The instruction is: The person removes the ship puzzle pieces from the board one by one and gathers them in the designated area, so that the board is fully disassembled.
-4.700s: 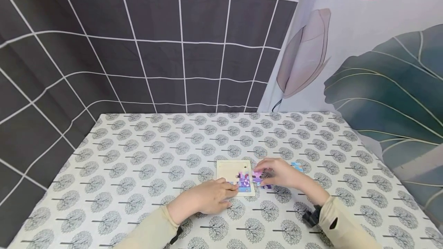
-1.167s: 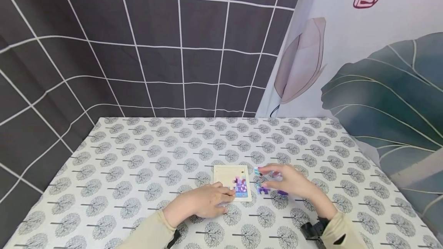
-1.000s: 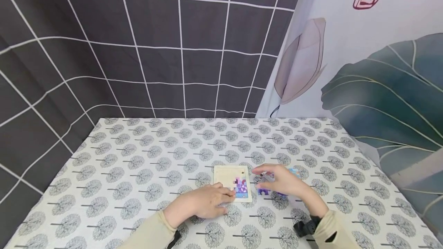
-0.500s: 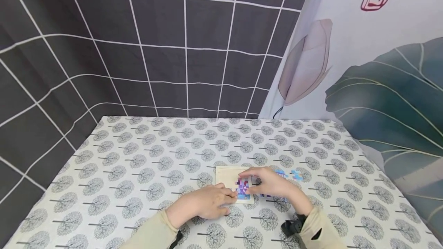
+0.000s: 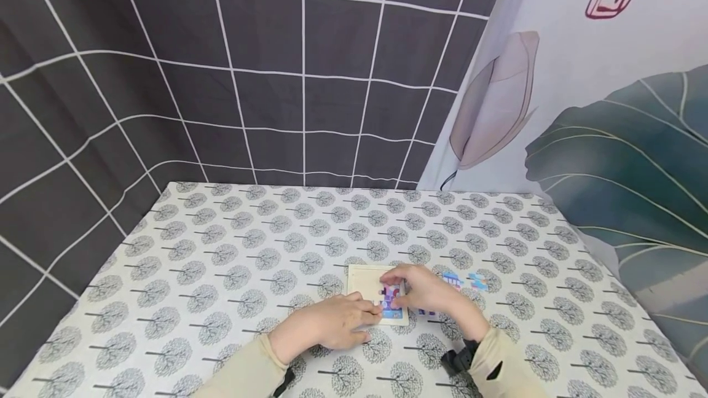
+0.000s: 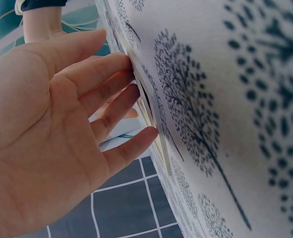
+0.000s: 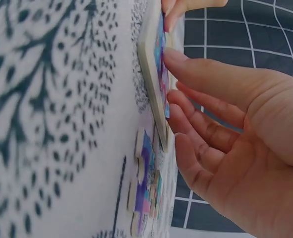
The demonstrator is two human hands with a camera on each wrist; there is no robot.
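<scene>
A shallow wooden puzzle tray (image 5: 364,277) lies on the table, its lower right part filled with purple, pink and blue jigsaw pieces (image 5: 390,302). My left hand (image 5: 338,322) steadies the tray's lower left side; in the left wrist view its fingers (image 6: 111,77) are spread nearly straight with tips at the tray edge. Over the tray's right side, my right hand (image 5: 424,292) pinches a puzzle piece between thumb and fingers. The right wrist view shows that piece's bluish edge (image 7: 167,109), with the thumb against the assembled pieces. Most of the piece is hidden by the fingers.
Right of the tray lie loose puzzle pieces: a blue and purple one (image 5: 452,279), a light blue one (image 5: 477,282) and a purple one (image 5: 424,312), partly under the right hand. A tree-print cloth (image 5: 249,287) covers the table. A dark grid curtain (image 5: 249,103) hangs behind.
My right hand has moved left from the loose pieces onto the tray's right side, bringing a puzzle piece. My left hand keeps its place at the tray. The head view has shifted slightly.
</scene>
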